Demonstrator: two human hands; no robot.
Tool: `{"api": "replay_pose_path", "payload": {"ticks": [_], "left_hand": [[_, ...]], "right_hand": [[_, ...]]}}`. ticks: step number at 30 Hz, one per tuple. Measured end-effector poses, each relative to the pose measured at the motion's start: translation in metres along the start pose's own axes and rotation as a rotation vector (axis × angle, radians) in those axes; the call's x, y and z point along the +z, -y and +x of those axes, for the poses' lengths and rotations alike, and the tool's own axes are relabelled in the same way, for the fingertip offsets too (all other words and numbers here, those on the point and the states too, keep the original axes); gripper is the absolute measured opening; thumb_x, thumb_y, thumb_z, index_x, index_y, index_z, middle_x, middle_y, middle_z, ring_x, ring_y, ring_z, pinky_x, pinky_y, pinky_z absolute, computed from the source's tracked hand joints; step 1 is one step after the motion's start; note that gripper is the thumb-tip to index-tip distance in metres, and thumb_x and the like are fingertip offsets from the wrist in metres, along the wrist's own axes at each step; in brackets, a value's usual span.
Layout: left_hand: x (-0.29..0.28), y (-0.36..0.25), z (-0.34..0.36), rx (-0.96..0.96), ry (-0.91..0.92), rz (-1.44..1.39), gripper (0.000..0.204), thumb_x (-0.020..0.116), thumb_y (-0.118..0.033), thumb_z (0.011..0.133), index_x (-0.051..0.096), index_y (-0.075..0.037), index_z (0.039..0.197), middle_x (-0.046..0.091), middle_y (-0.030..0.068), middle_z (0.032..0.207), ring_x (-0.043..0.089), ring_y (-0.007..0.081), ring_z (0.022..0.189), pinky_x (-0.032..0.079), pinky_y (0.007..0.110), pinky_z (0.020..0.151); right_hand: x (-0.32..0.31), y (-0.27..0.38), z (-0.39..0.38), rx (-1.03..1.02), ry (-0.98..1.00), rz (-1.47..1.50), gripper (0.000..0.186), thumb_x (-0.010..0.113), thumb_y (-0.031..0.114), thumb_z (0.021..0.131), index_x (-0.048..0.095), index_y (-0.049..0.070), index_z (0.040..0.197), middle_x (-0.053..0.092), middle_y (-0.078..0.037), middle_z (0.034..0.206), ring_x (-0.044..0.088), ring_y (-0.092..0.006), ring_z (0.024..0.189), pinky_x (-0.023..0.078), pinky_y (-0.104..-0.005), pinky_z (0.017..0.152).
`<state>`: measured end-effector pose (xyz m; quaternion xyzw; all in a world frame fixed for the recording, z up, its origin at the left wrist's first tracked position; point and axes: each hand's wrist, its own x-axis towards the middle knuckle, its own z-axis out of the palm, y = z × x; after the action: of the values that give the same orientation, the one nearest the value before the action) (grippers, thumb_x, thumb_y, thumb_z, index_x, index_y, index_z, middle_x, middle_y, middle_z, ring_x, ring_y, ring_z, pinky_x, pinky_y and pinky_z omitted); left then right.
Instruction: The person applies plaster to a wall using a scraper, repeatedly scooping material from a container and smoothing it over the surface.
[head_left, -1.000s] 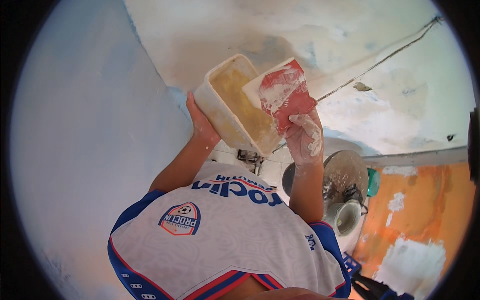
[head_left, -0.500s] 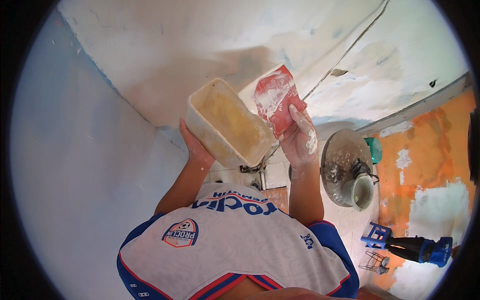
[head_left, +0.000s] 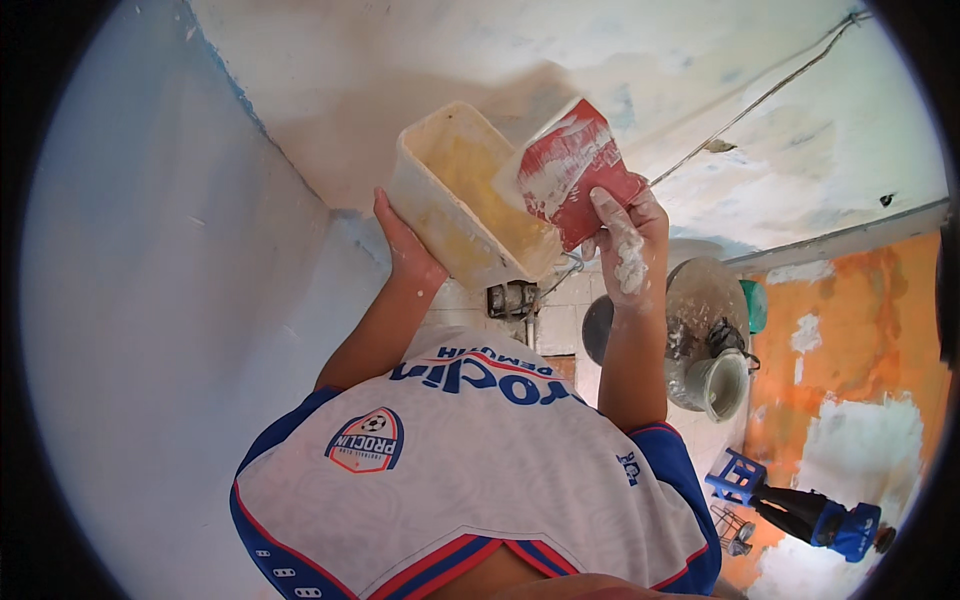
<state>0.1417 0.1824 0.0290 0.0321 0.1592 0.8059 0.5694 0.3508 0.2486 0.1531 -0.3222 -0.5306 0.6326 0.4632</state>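
Mottled pale plaster covers the wall [head_left: 400,60] in front of you, crossed by a thin dark cable [head_left: 760,100]; a smooth blue-grey wall [head_left: 150,300] stands at your left, and an orange wall [head_left: 870,330] with white patches lies at the right. Your white shirt [head_left: 450,510] carries blue lettering, seen upside down, and a shield-shaped badge [head_left: 368,438] with a football and small print; its blue sleeves are piped in red.

Your left hand [head_left: 408,248] supports a rectangular, off-white tub [head_left: 430,220] from outside, against its left wall. This tub tilts in front of your chest; it looks like plastic, with rounded corners and a streaky yellowish inside. Your right hand [head_left: 630,240] grips a flat red spreader [head_left: 590,190], thumb pressed on its face. White paste smears the spreader and crusts your thumb. Its left edge overlaps the tub's opening in view; whether they touch, you cannot tell.

Beyond your right forearm, a grey bucket [head_left: 720,388] sits by a round, spattered top [head_left: 705,285], near a green container [head_left: 753,306]. Farther off are a blue stool [head_left: 737,477], a wire rack [head_left: 733,530] and a person [head_left: 845,530] in blue and black.
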Motion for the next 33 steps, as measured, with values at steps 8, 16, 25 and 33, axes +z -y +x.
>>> {"api": "replay_pose_path", "payload": {"ticks": [8, 16, 25, 33], "left_hand": [[-0.002, -0.004, 0.003, -0.030, -0.052, 0.020, 0.080, 0.023, -0.072, 0.097, 0.042, -0.016, 0.151, 0.050, 0.0078, 0.147, 0.049, 0.0300, 0.135, 0.041, 0.047, 0.111], [-0.001, 0.004, -0.007, -0.038, -0.141, 0.039, 0.078, 0.023, -0.071, 0.099, 0.037, -0.018, 0.154, 0.046, 0.0073, 0.151, 0.046, 0.0299, 0.138, 0.039, 0.048, 0.114], [0.004, 0.018, -0.011, 0.004, -0.128, 0.008, 0.080, 0.024, -0.075, 0.097, 0.040, -0.018, 0.151, 0.047, 0.0061, 0.149, 0.046, 0.0292, 0.137, 0.040, 0.047, 0.112], [0.006, 0.044, -0.016, 0.004, -0.198, 0.089, 0.076, 0.024, -0.071, 0.100, 0.036, -0.018, 0.154, 0.045, 0.0065, 0.153, 0.044, 0.0295, 0.139, 0.037, 0.046, 0.115]], "right_hand": [[-0.009, -0.021, 0.002, 0.186, -0.015, 0.334, 0.022, 0.062, 0.003, 0.096, 0.060, -0.001, 0.117, 0.069, -0.011, 0.107, 0.069, -0.0158, 0.089, 0.056, -0.0267, 0.072], [-0.009, -0.013, -0.012, 0.080, -0.094, 0.097, 0.024, 0.061, 0.003, 0.096, 0.059, -0.005, 0.119, 0.070, -0.014, 0.108, 0.070, -0.0170, 0.087, 0.058, -0.0283, 0.075], [-0.022, -0.004, -0.013, 0.091, -0.079, 0.141, 0.025, 0.060, 0.002, 0.096, 0.059, -0.006, 0.119, 0.070, -0.013, 0.108, 0.070, -0.0148, 0.088, 0.057, -0.0262, 0.070], [-0.051, -0.010, -0.016, 0.231, -0.042, 0.607, 0.033, 0.056, 0.005, 0.097, 0.054, -0.003, 0.128, 0.068, -0.014, 0.118, 0.069, -0.0209, 0.105, 0.057, -0.0298, 0.087]]}}
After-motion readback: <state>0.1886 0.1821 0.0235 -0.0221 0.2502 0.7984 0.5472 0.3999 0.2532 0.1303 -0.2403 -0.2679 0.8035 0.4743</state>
